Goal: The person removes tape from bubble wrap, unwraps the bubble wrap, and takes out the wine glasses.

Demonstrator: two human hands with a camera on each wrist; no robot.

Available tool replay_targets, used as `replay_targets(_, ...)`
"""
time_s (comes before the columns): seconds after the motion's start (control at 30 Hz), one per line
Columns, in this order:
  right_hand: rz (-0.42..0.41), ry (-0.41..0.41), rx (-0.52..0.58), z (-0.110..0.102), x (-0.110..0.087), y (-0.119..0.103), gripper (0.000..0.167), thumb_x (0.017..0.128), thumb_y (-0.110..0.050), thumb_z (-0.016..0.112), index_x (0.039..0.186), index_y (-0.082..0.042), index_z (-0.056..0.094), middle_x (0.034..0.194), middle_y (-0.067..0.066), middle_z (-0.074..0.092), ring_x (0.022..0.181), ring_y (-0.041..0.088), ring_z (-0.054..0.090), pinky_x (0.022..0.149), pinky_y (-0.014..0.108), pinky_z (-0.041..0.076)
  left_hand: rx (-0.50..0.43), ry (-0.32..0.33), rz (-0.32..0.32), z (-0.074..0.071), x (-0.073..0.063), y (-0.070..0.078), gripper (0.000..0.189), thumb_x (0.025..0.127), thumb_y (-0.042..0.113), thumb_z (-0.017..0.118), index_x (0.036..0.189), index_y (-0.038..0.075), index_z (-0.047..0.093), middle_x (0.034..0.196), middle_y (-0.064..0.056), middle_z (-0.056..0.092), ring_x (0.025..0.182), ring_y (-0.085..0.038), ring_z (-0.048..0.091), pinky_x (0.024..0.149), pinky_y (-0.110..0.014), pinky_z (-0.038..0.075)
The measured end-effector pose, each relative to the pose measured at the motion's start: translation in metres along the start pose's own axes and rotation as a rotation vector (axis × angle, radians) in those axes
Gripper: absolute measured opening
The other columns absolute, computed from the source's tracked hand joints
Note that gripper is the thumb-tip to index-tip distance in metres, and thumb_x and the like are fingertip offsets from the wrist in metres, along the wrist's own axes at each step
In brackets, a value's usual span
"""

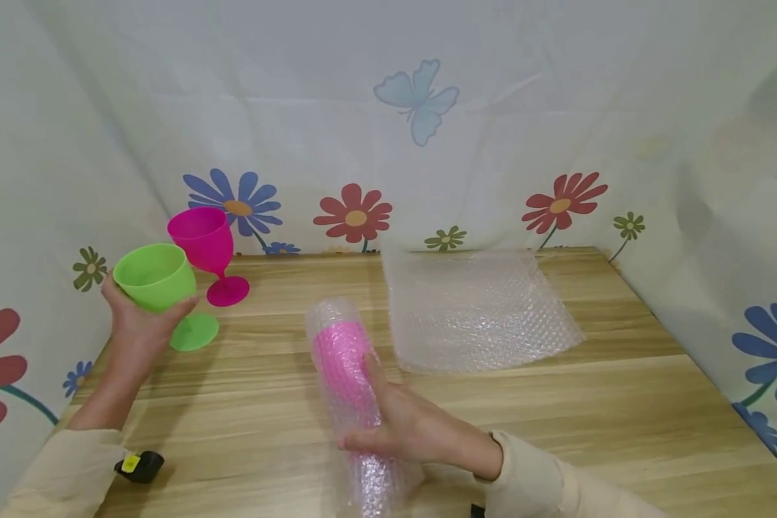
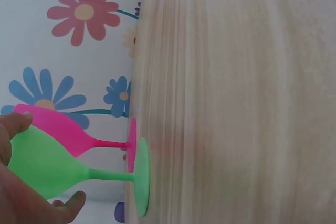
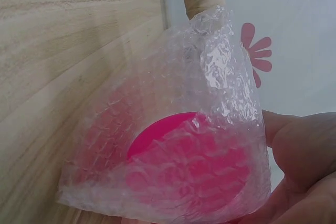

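Note:
My left hand (image 1: 136,331) holds a green plastic goblet (image 1: 162,284) by its bowl, thumb and fingers around it. In the left wrist view, that goblet's foot is at the wooden surface. A bright pink goblet (image 1: 210,248) stands upright just behind it. At the front middle my right hand (image 1: 417,424) grips a roll of bubble wrap (image 1: 333,311) with another pink goblet (image 1: 343,352) inside. Seen from the right wrist, the wrap's end gapes around the pink foot or rim (image 3: 163,132), and clear film covers the rest.
A flat sheet of bubble wrap (image 1: 473,316) lies at the back right of the wooden table (image 1: 265,403), its far edge against the backdrop. White floral cloth (image 1: 285,115) encloses the table at the back and sides. Black devices (image 1: 141,467) sit at the sleeves.

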State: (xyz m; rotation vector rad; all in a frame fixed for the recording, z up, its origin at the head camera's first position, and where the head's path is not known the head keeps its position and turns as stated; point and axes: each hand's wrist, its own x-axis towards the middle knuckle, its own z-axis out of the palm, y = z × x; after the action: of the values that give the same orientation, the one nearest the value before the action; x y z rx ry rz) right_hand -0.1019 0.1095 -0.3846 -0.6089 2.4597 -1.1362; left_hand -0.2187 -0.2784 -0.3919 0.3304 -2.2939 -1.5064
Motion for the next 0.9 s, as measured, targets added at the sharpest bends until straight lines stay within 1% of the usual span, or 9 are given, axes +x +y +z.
replay_targets(0.13,0.039,0.004,-0.010,0.001,0.000,-0.002,0.121,0.087,-0.050,0.081,0.166,-0.009,-0.001,0.165,0.019,0.025,0.131,0.013,0.049,0.111,0.041,0.043,0.064,-0.054,-0.014,0.000,-0.004,-0.005,0.112,0.090,0.032,0.080,0.160,0.023,-0.008,0.156,-0.017,0.026,0.136,-0.035,0.034,0.119,-0.054,0.028)
replay_targets(0.27,0.056,0.003,-0.007,0.001,0.000,-0.003,0.120,0.088,-0.051,0.080,0.166,-0.010,-0.002,0.166,0.018,0.023,0.139,0.016,0.043,0.114,0.044,0.040,0.070,-0.106,-0.031,0.001,-0.013,-0.006,0.107,0.093,0.030,0.077,0.161,0.016,-0.005,0.157,-0.019,0.025,0.138,-0.039,0.034,0.116,-0.056,0.035)
replay_targets(0.47,0.047,0.002,-0.009,0.001,0.000,-0.002,0.123,0.087,-0.051,0.080,0.166,-0.011,-0.005,0.165,0.018,0.024,0.136,0.016,0.045,0.113,0.043,0.041,-0.017,-0.201,-0.244,0.001,-0.036,0.002,0.101,0.100,0.033,0.065,0.161,0.001,-0.009,0.165,-0.030,0.003,0.149,-0.047,0.021,0.118,-0.058,0.029)
replay_targets(0.53,0.045,0.001,-0.009,0.000,0.000,-0.002,0.123,0.087,-0.052,0.080,0.165,-0.011,-0.006,0.166,0.018,0.023,0.137,0.016,0.045,0.114,0.043,0.041,-0.021,-0.227,-0.293,0.003,-0.045,0.005,0.095,0.101,0.036,0.062,0.160,-0.004,-0.002,0.161,-0.031,0.013,0.141,-0.044,0.032,0.113,-0.050,0.038)
replay_targets(0.63,0.045,-0.002,-0.015,0.000,0.000,-0.002,0.123,0.088,-0.052,0.079,0.165,-0.010,-0.006,0.166,0.018,0.021,0.140,0.018,0.043,0.114,0.043,0.040,0.009,-0.326,-0.329,0.009,-0.062,0.013,0.094,0.103,0.039,0.056,0.158,-0.011,-0.002,0.161,-0.033,0.012,0.134,-0.043,0.039,0.111,-0.048,0.038)
replay_targets(0.7,0.048,-0.001,-0.016,0.000,0.000,-0.002,0.121,0.089,-0.052,0.078,0.165,-0.010,-0.006,0.166,0.018,0.020,0.142,0.019,0.041,0.115,0.044,0.039,0.017,-0.413,-0.334,0.014,-0.073,0.018,0.096,0.104,0.039,0.055,0.158,-0.011,-0.008,0.162,-0.034,0.010,0.132,-0.046,0.041,0.113,-0.050,0.037)
replay_targets(0.77,0.052,-0.001,-0.013,0.001,0.000,-0.003,0.119,0.091,-0.052,0.076,0.165,-0.009,-0.005,0.167,0.018,0.019,0.144,0.021,0.039,0.115,0.044,0.039,0.016,-0.508,-0.330,0.019,-0.085,0.024,0.099,0.105,0.037,0.054,0.157,-0.008,-0.017,0.167,-0.031,-0.005,0.141,-0.052,0.035,0.120,-0.058,0.024)
replay_targets(0.83,0.055,-0.002,-0.010,0.001,0.000,-0.003,0.116,0.092,-0.051,0.075,0.165,-0.009,-0.006,0.167,0.018,0.016,0.146,0.022,0.035,0.116,0.045,0.037,0.011,-0.565,-0.324,0.025,-0.097,0.028,0.098,0.106,0.035,0.055,0.158,-0.006,-0.018,0.167,-0.032,-0.003,0.141,-0.054,0.037,0.121,-0.059,0.020)
replay_targets(0.9,0.055,-0.005,-0.007,0.002,0.001,-0.003,0.115,0.093,-0.049,0.074,0.165,-0.008,-0.006,0.167,0.018,0.014,0.147,0.023,0.034,0.117,0.044,0.035,-0.022,-0.585,-0.328,0.031,-0.109,0.031,0.096,0.106,0.031,0.057,0.159,-0.006,-0.014,0.167,-0.031,0.002,0.139,-0.053,0.041,0.122,-0.058,0.021)
